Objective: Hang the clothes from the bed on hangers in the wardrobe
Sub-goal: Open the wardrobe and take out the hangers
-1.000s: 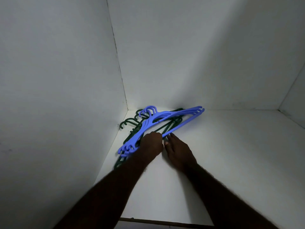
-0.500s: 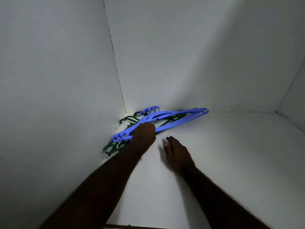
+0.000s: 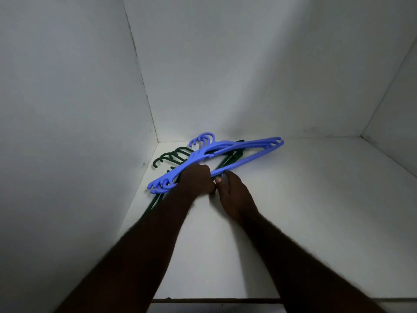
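A bunch of blue plastic hangers [image 3: 234, 150] lies across several dark green hangers [image 3: 173, 155] in the back left corner of a white wardrobe shelf [image 3: 304, 199]. My left hand [image 3: 197, 180] grips the blue bunch near its middle, fingers curled round the bars. My right hand [image 3: 232, 195] sits just to the right, its thumb and fingertips pinching the lower bar of the blue hangers. The two hands touch each other. No clothes are in sight.
White wardrobe walls close in on the left [image 3: 67, 132], back [image 3: 248, 75] and right [image 3: 401, 120]. The shelf's dark front edge [image 3: 214, 300] runs across the bottom between my forearms.
My right hand moved from flat on the shelf up to the blue hangers' lower bar. The blue bunch, lifted and tilted half a second ago, has come down and nearer.
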